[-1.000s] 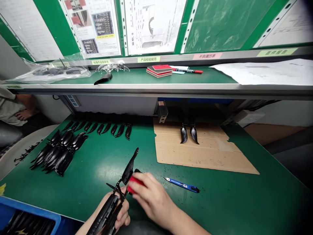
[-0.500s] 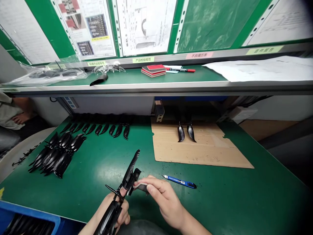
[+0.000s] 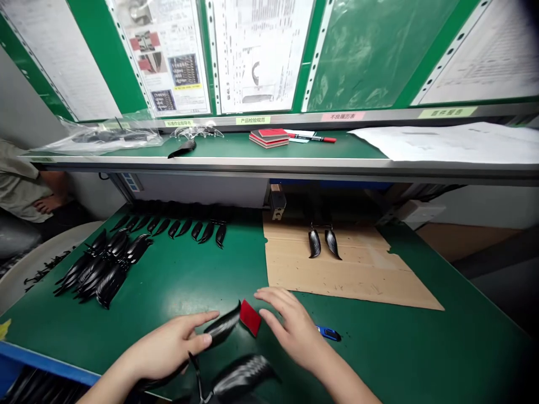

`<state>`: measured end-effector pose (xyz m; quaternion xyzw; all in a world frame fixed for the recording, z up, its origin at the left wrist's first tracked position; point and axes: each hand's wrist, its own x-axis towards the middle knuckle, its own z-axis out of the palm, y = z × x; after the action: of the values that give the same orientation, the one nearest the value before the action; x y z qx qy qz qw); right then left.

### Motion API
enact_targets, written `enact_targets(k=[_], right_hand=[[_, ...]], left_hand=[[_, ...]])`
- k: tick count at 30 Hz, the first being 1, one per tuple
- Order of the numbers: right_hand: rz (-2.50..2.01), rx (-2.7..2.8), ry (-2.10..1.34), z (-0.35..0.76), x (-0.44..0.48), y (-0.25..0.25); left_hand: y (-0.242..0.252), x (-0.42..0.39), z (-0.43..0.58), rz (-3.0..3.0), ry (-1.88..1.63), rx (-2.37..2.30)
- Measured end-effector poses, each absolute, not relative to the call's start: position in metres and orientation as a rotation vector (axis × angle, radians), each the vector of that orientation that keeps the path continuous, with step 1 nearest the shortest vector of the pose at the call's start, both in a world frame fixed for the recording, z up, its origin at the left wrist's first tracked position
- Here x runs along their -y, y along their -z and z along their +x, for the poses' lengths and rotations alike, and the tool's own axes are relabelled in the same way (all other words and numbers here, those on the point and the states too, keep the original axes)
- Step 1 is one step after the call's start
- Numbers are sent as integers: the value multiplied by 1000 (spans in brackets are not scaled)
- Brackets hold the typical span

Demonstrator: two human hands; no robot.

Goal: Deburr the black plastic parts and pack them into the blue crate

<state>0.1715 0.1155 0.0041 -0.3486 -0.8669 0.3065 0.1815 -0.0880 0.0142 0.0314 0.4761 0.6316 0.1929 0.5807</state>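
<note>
My left hand (image 3: 166, 347) lies low at the front of the green bench, thumb and forefinger closed on a black ribbed moulded part (image 3: 223, 327) that runs back under the palm. A second black ribbed piece (image 3: 244, 372), blurred by motion, hangs below it on the same runner. A red sanding block (image 3: 251, 317) sits at the far tip of the black part. My right hand (image 3: 295, 326) hovers just right of the block, fingers spread and holding nothing. It covers most of a blue utility knife (image 3: 329, 334).
A cardboard sheet (image 3: 362, 275) carries two black parts (image 3: 322, 244). A row of black parts (image 3: 181, 228) and a pile of them (image 3: 101, 266) lie at the left. The shelf (image 3: 236, 163) holds red pads (image 3: 269, 137), a pen (image 3: 314, 138) and papers (image 3: 455, 143). Another person (image 3: 21, 185) sits far left.
The right hand has let go of the red block and spread open. The left hand has tipped the black parts from upright down flat toward the bench.
</note>
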Motion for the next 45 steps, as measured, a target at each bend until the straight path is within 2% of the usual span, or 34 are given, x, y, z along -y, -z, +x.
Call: enact_targets(k=[4, 7, 11, 14, 19, 21, 25, 28, 30, 34, 41, 45], right_hand=[[-674, 2830, -623, 141, -119, -17], [-710, 3021, -593, 123, -117, -10], [-834, 2879, -689, 120, -118, 13], [-877, 2772, -746, 121, -119, 21], [-447, 3145, -453, 120, -128, 3], [-333, 3213, -497, 124, -140, -9], [-865, 2845, -731, 150, -169, -21], [-1293, 2457, -720, 165, -175, -12], [-1448, 2200, -863, 163, -163, 2], [-1353, 2208, -1057, 139, -124, 30], [-1295, 2501, -731, 117, -107, 48], [-1248, 2752, -760, 105, -106, 45]], left_hand=[[-42, -28, -64, 1550, -333, -1578], [-42, -39, -51, 1688, -355, -1612], [-25, -43, -49, 1673, -402, -1699], [-14, -45, -55, 1626, -397, -1492], [-24, -61, -65, 1798, -278, -1335], [-31, -68, -68, 1826, -281, -1288], [-30, -74, -81, 1651, -499, -1453], [-15, -68, -93, 1431, -699, -1677], [0, -62, -93, 1269, -809, -1744], [28, -48, -70, 1000, -959, -1659], [44, -22, -39, 365, -1099, -1347], [43, -20, -73, 672, -937, -1582]])
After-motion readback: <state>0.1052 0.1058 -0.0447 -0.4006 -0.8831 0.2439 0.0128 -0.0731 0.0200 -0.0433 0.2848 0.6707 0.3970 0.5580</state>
